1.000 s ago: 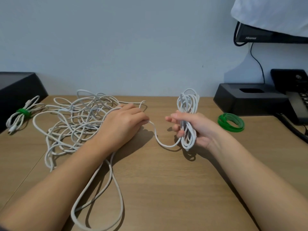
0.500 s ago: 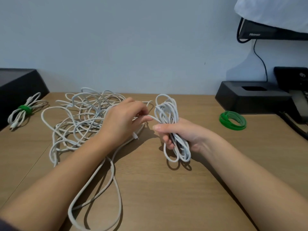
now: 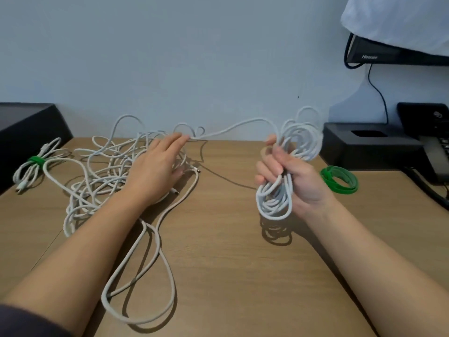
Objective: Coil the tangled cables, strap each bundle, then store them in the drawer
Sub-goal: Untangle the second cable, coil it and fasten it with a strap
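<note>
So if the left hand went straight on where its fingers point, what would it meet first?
The left hand would first meet the small loops in the raised cable strand just beyond its fingertips, then likely the wall; depth is unclear.

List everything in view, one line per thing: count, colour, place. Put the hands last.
tangled cable: one pile, white, desk left
cable coil: one, white, held above desk right
strapped bundle: one, white with green strap, desk far left
loose straps: a few, green, desk right
desk: one, brown wood, under everything
box: one, black, back left
slotted box: one, black, back right
telephone: one, black, right edge
screen: one, black, upper right, under a white cloth
left hand: one, fingers extended over the tangled cable, fingertips at a raised strand
right hand: one, grips the cable coil
</note>
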Available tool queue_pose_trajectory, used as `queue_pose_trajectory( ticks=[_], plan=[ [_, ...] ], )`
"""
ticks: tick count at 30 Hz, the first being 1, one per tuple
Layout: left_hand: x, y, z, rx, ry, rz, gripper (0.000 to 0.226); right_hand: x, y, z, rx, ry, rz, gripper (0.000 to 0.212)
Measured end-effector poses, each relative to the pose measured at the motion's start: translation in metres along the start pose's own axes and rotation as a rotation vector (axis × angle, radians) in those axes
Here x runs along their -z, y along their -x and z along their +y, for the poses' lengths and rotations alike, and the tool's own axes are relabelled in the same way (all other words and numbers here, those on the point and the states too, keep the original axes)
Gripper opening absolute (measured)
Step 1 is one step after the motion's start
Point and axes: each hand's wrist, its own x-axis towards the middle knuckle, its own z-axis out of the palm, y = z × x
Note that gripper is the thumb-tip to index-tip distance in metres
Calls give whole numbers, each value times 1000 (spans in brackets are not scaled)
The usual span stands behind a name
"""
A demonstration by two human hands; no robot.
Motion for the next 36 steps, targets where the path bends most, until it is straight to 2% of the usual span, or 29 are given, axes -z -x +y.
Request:
queue_pose_trajectory(
  ticks=[3, 9, 14, 19, 22, 24, 26, 28, 30, 32, 36],
  plan=[
    [1, -4, -8, 69, -32, -33, 65, 5, 2, -9, 57, 24, -32, 16],
    [7, -7, 6, 39, -93, 19, 30, 4, -1, 2, -6, 114, 38, 28],
    [30, -8, 48, 196, 87, 39, 26, 1, 0, 5, -59, 186, 59, 21],
    [54, 6, 77, 132, 52, 91, 13, -6, 0, 7, -126, 359, 208, 37],
    [56, 19, 86, 81, -52, 40, 22, -8, 0, 9, -108, 368, 311, 31],
    [55, 26, 89, 110, 107, -50, 35, -6, 0, 11, -83, 428, 372, 32],
    [56, 25, 97, 223, 514, -196, 42, -7, 0, 13, -55, 500, 409, 37],
    [59, 20, 109, 402, 870, -416, 46, -10, -1, 16, -25, 527, 461, 42],
    [61, 17, 116, 530, 1084, -639, 50, -14, -2, 17, -7, 539, 501, 50],
    [58, 18, 118, 573, 1193, -700, 42, -19, -3, 18, 11, 525, 493, 50],
    [49, 15, 118, 653, 1320, -693, 41, -25, -7, 19, 90, 320, 501, 30]
  ],
)
